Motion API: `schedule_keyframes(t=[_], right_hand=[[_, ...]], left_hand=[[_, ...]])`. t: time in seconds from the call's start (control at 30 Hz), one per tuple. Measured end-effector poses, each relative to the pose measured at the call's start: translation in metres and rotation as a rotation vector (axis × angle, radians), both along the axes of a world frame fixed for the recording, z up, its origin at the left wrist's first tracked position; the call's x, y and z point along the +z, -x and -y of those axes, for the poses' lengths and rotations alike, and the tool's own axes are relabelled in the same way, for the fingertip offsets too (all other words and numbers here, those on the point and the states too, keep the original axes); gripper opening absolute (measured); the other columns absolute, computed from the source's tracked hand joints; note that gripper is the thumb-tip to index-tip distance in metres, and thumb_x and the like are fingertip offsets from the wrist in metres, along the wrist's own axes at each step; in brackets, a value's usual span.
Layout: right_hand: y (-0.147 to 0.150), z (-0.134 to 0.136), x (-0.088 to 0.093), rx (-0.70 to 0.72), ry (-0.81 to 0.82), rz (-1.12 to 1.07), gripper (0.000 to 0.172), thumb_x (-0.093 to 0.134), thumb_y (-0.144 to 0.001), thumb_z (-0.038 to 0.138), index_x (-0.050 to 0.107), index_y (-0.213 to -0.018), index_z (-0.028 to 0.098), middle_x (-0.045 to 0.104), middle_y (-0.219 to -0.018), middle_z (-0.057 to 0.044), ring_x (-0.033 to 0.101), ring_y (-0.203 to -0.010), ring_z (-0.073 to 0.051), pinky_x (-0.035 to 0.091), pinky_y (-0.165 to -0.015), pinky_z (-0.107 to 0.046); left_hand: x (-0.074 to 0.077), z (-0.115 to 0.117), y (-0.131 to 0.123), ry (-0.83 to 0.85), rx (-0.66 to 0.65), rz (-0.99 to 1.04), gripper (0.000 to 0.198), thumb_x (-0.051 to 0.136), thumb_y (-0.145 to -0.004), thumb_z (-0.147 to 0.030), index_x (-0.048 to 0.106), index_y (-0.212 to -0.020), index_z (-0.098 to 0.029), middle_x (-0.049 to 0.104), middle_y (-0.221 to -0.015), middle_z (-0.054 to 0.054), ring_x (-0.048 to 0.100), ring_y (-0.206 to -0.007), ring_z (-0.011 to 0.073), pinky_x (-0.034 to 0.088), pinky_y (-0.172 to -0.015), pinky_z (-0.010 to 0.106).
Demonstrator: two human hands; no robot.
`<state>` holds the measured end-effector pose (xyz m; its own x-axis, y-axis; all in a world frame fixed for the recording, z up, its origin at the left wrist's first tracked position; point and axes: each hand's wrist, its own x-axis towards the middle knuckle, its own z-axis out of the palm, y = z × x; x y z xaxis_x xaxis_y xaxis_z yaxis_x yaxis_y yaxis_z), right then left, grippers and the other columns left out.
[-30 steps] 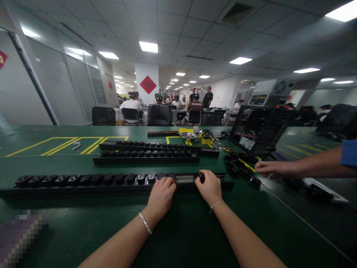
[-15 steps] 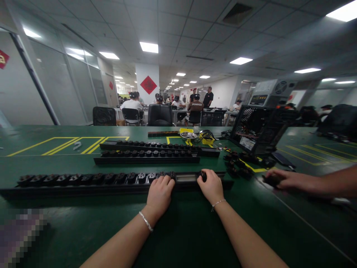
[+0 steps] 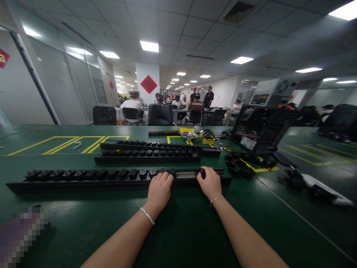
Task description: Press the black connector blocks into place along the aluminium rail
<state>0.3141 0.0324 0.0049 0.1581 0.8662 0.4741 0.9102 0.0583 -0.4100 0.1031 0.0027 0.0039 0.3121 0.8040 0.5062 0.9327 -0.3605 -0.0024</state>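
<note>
A long black power strip (image 3: 83, 180) with a row of socket modules lies across the green table (image 3: 178, 223) in front of me. My left hand (image 3: 159, 190) rests on its near edge with fingers curled over the sockets near the middle. My right hand (image 3: 208, 183) is closed on a small black socket module (image 3: 202, 172) seated in the strip's open channel. Both wrists wear thin bracelets.
Two more black power strips (image 3: 147, 156) lie behind. Loose black modules (image 3: 241, 167) sit to the right by yellow tape. An open computer case (image 3: 258, 128) stands at the back right, a metal dish (image 3: 189, 134) behind. People sit at far tables.
A co-worker's hand and arm reaching in from the right over the loose modules has withdrawn out of view. My hands stay on the strip.
</note>
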Motion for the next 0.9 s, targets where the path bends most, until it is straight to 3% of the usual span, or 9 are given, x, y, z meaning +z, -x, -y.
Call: schedule_keyframes(t=[0.67, 0.9], right_hand=[[-0.009, -0.004, 0.000, -0.053, -0.010, 0.017, 0.036, 0.042, -0.080, 0.032, 0.060, -0.107, 0.016, 0.062, -0.104, -0.009, 0.054, -0.096, -0.021, 0.032, -0.092, -0.036], [-0.013, -0.008, -0.004, -0.113, -0.007, 0.023, 0.037, 0.042, -0.081, 0.035, 0.061, -0.109, 0.020, 0.063, -0.109, -0.007, 0.052, -0.101, -0.022, 0.019, -0.102, -0.044]], left_hand=[[0.003, -0.003, 0.001, -0.003, 0.001, -0.018, 0.015, 0.046, -0.082, -0.014, 0.054, -0.093, -0.021, 0.057, -0.093, 0.004, 0.049, -0.087, 0.0191, 0.037, -0.073, 0.032], [0.002, -0.004, 0.002, -0.017, 0.011, -0.045, 0.014, 0.047, -0.082, -0.015, 0.053, -0.094, -0.020, 0.057, -0.092, 0.004, 0.049, -0.087, 0.0200, 0.037, -0.073, 0.032]])
